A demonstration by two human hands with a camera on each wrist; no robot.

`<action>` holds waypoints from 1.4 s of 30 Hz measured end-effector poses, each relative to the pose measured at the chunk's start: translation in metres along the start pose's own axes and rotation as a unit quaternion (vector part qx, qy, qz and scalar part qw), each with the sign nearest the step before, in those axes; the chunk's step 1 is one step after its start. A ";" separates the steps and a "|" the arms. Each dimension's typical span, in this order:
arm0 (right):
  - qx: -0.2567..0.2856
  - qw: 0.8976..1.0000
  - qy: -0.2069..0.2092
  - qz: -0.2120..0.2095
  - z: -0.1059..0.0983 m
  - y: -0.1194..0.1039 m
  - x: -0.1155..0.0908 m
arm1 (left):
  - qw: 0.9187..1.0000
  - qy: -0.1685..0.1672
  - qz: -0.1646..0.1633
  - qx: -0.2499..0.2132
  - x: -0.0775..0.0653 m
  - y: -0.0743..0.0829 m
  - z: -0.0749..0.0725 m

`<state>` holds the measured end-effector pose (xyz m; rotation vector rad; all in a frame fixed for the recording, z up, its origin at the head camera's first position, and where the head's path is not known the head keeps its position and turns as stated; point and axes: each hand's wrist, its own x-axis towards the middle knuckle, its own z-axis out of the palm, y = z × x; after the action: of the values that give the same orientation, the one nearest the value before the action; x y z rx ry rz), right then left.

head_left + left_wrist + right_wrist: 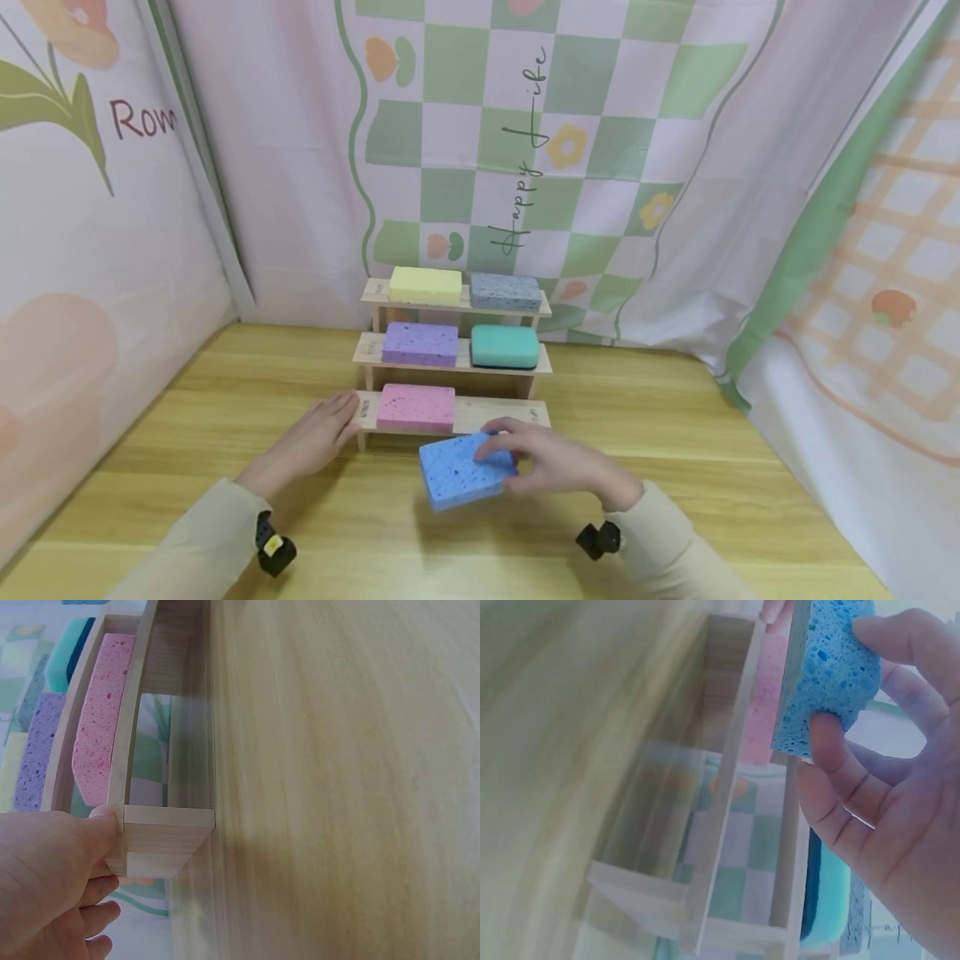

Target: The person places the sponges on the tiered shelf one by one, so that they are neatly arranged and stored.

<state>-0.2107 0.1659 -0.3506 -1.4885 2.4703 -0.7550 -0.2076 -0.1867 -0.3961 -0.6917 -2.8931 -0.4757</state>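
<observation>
My right hand (551,458) grips a blue sponge (457,475) by its right end. The sponge is tilted and held above the table, just in front of the lowest step of a three-step wooden rack (495,414). In the right wrist view, the thumb and fingers pinch the speckled blue sponge (829,667). With thumb and fingers, my left hand (315,442) holds the left end of the lowest step, as the left wrist view shows at the wooden board (120,780). A pink sponge (416,407) lies on that step's left half; bare wood shows to its right.
A purple sponge (420,344) and a teal sponge (504,346) with a dark base sit on the middle step. On the top step are a yellow sponge (425,286) and a grey sponge (505,292). Printed curtains (457,133) surround the wooden table (637,400).
</observation>
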 end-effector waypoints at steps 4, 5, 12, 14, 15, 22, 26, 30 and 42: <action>0.005 1.000 0.010 0.007 -0.007 0.001 -0.003 | 1.000 -0.001 0.000 0.000 0.000 0.001 -0.001; 0.004 1.000 0.013 0.006 -0.008 0.001 -0.004 | 1.000 0.000 0.000 0.001 0.000 0.001 -0.001; 0.001 0.999 0.033 0.003 -0.017 0.005 -0.010 | 1.000 -0.001 0.000 0.003 0.000 0.001 0.000; 0.002 0.999 0.039 0.007 -0.019 0.006 -0.011 | 1.000 -0.001 0.000 0.002 0.000 0.001 0.000; 0.004 0.999 0.042 0.011 -0.020 0.006 -0.012 | 1.000 0.000 0.000 0.002 0.000 0.000 0.000; 0.000 0.998 0.063 0.027 -0.026 0.013 -0.017 | 1.000 0.003 0.002 -0.001 0.000 0.001 0.000; 0.004 0.997 0.066 0.038 -0.029 0.018 -0.020 | 1.000 0.001 -0.001 0.001 0.000 0.001 0.000; 0.005 0.996 0.072 0.043 -0.031 0.022 -0.022 | 1.000 0.001 -0.003 0.000 0.000 0.000 0.000; -0.007 0.994 0.086 0.069 -0.032 0.037 -0.020 | 1.000 0.003 0.000 0.001 0.001 -0.002 0.003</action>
<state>-0.2417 0.2077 -0.3440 -1.2902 2.6768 -0.8742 -0.2095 -0.1868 -0.3996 -0.6878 -2.8890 -0.4731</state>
